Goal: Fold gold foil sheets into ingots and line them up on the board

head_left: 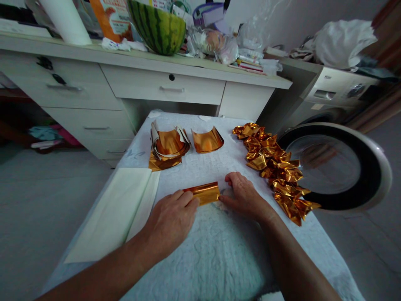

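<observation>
A gold foil paper (206, 194), rolled or folded into a narrow strip, lies on the cloth-covered table in front of me. My left hand (171, 221) grips its left end, fingers curled over the top and hiding that end. At the strip's right end, my right hand (246, 198) has its thumb tip at the corner, while its fingers are apart and hold nothing. Beyond the hands stand a stack of curled gold foil sheets (170, 143) and a single curled foil sheet (207, 141). A row of folded gold foil pieces (272, 163) runs down the right side.
Pale paper sheets (108, 209) lie along the left of the table (206, 259). Behind it is a white desk (194, 85) bearing a cut watermelon (158, 29) and plastic bags. A washing machine's open round door (376, 167) juts close to the table's right edge.
</observation>
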Available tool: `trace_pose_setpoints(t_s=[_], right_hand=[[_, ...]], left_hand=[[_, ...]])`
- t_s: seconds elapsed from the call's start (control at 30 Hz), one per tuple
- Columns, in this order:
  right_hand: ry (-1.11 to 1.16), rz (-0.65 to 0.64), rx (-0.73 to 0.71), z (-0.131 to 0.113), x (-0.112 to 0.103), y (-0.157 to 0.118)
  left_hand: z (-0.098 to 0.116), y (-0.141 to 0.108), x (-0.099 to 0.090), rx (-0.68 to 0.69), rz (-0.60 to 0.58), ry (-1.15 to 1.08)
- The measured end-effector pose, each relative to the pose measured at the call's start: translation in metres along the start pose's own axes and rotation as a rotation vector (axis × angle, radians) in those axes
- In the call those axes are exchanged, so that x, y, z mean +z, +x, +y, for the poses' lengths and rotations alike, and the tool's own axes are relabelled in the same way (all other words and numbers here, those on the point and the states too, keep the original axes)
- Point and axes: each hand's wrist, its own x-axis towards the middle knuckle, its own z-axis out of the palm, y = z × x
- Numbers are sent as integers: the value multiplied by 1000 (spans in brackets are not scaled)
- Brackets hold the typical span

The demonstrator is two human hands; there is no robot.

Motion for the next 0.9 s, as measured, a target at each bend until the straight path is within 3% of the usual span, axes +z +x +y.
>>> trace_pose_setpoints(t_s=[0.27, 0.7, 0.9], right_hand=[[15, 27, -38, 5, 2, 2], [38, 71, -87, 5, 1, 3], [242, 92, -231, -10, -6, -1]], left_hand=[[-9, 4, 11, -19, 19, -78], [-11, 2, 13, -8, 48, -111], [-13, 1, 21, 23, 66, -79]])
